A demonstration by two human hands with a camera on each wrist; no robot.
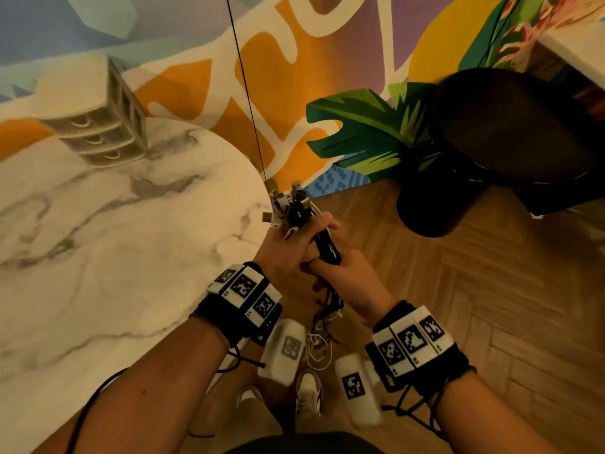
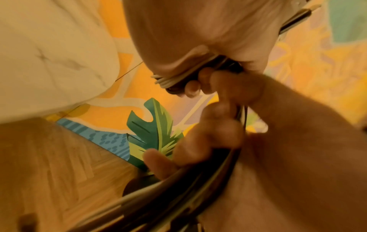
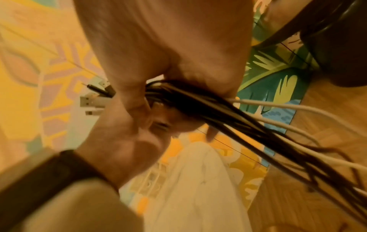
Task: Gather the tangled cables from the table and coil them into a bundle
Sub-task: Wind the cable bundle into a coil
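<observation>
Marble table (image 1: 98, 240) at left, wood floor beyond | left hand (image 1: 288, 244) fisted round cables (image 1: 324, 244) near plug ends; right hand (image 1: 347, 276) clasps strands just below | step: cables gathered, coiling pending | next: loop hanging tails upward | unclear: lower tails blurred, cable count unreadable

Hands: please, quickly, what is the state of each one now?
Left hand: closed around the cable bundle, near the connector ends.
Right hand: closed around the same bundle, just below the left hand.
</observation>
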